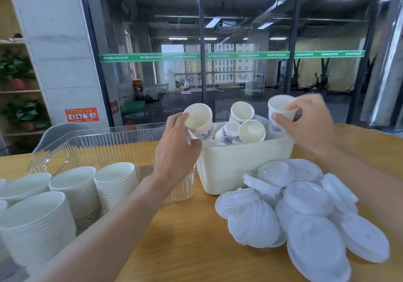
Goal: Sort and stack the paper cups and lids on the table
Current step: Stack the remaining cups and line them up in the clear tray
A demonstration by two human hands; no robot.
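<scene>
My left hand [177,148] grips a white paper cup with blue print [199,120], tilted with its mouth toward me, just left of the white tub [239,164]. My right hand [309,124] pinches the rim of a second blue-printed cup [277,111] above the tub's right end. Several more printed cups [242,124] lie jumbled inside the tub. Stacks of plain white cups [115,181] stand in a clear plastic bin [98,142] at the left. A heap of white plastic lids [305,207] lies on the wooden table [187,238] in front of the tub.
A glass wall runs behind the table's far edge. A grey chair back [61,133] shows beyond the clear bin. A shelf with potted plants [19,74] stands at the far left. Bare wood lies between my forearms.
</scene>
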